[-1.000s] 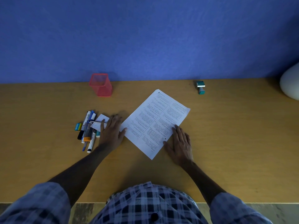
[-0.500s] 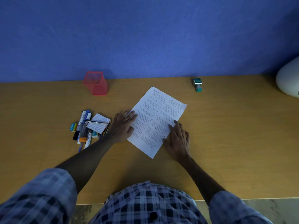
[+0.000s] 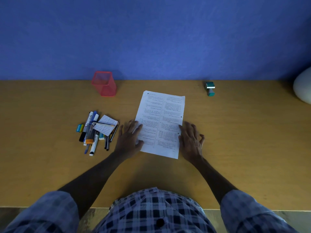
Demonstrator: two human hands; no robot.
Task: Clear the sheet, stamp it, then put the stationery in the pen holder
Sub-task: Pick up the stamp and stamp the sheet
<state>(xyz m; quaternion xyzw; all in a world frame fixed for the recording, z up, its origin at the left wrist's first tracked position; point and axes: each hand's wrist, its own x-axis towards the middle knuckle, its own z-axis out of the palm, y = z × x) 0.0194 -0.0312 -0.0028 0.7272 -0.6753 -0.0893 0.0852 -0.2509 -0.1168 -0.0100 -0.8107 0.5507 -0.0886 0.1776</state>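
Note:
A printed white sheet [image 3: 161,121] lies nearly straight on the wooden desk [image 3: 235,140]. My left hand [image 3: 129,140] rests flat with its fingers spread on the sheet's lower left edge. My right hand [image 3: 191,140] lies flat at the lower right edge, fingers apart. A heap of stationery [image 3: 95,132] with several pens, markers, an eraser and a small card sits left of the sheet. The red mesh pen holder [image 3: 105,84] stands at the back left. A green stamp [image 3: 210,89] stands at the back right, apart from both hands.
A white rounded object [image 3: 303,88] sits at the far right edge of the desk. A blue wall [image 3: 151,39] closes off the back. My checked shirt and the desk's front edge fill the bottom of the view.
The sheet has turned from a slanted position to nearly straight. My left hand moved from beside the stationery onto the sheet's left edge. My right hand stayed at the right edge.

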